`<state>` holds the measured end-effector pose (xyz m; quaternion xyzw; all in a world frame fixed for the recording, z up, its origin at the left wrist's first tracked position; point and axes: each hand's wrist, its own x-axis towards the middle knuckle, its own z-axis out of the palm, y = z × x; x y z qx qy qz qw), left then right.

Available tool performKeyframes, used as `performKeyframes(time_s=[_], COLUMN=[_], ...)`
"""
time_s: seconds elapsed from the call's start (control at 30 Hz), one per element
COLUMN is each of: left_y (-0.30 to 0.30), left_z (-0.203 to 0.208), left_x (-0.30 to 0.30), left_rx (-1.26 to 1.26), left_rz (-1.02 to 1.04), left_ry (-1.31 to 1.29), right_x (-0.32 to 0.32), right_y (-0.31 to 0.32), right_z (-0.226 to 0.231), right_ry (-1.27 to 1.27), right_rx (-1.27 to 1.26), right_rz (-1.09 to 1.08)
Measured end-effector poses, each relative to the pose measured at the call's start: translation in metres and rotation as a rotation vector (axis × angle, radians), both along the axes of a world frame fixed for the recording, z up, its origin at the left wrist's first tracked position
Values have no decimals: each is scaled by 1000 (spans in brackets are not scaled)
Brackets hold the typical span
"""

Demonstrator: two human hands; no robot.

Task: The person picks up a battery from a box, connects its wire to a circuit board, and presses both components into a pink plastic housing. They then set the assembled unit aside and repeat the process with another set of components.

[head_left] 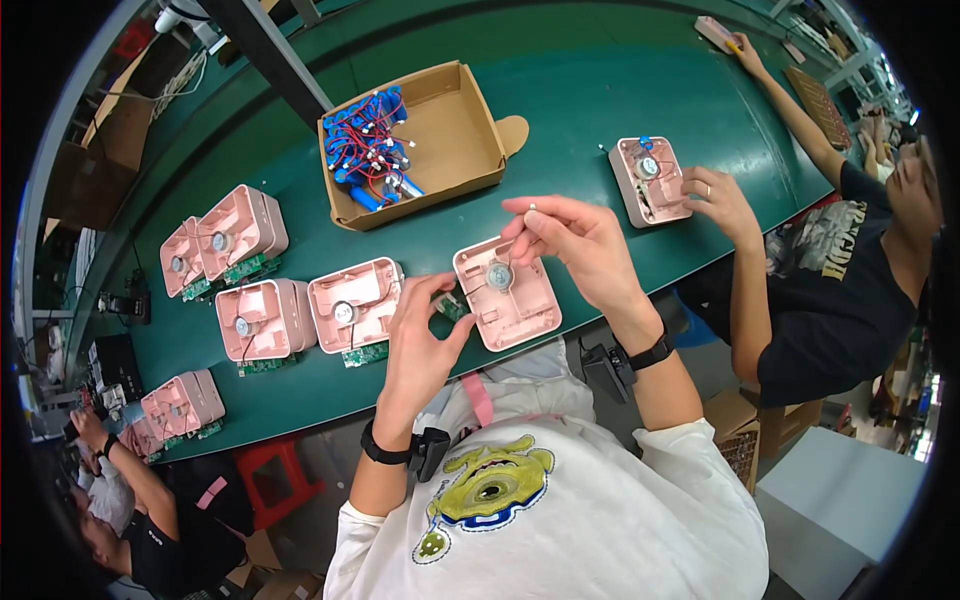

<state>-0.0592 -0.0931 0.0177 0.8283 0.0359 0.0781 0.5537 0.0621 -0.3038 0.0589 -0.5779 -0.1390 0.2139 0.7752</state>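
Note:
In front of me on the green table lies an open pink plastic housing (519, 313), with a round silver speaker (499, 276) inside. Over its upper right edge, my right hand (583, 245) pinches thumb and fingers together; a tiny pale spot shows at the tips, too small to name. My left hand (420, 330) curves beside the housing's left side, thumb and forefinger apart, the thumb close to its wall. Between those fingers a green circuit board (448, 306) is partly visible. Another pink housing (356, 300) with a speaker stands just left of that hand.
Beyond my hands sits a cardboard box (455, 120) with blue wired battery packs (370, 145). More pink housings (262, 318) with circuit boards stand at left. On the right, a co-worker's hand (722, 205) touches a pink housing (640, 185). Another person sits at lower left near a red stool (275, 480).

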Motion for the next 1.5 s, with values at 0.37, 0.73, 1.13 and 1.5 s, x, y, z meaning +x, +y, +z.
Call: performKeyframes(time_s=[0.37,0.73,1.13,1.5], left_y=[-5,-13,-17,-23], left_z=[-13,-11,-23,-16], left_x=[-1,12,15,15], left_rx=[-209,-231,-413,-149], left_rz=[125,137,152,162], left_ry=[43,157,7,-131], right_x=[-6,-12,-27,-28], right_y=[-8,3,25,30], right_z=[12,16,-9,-11], right_ry=[11,81,-513,-682], right_rx=[-125,-134,-574,-680], right_rz=[88,113,-24,-68])
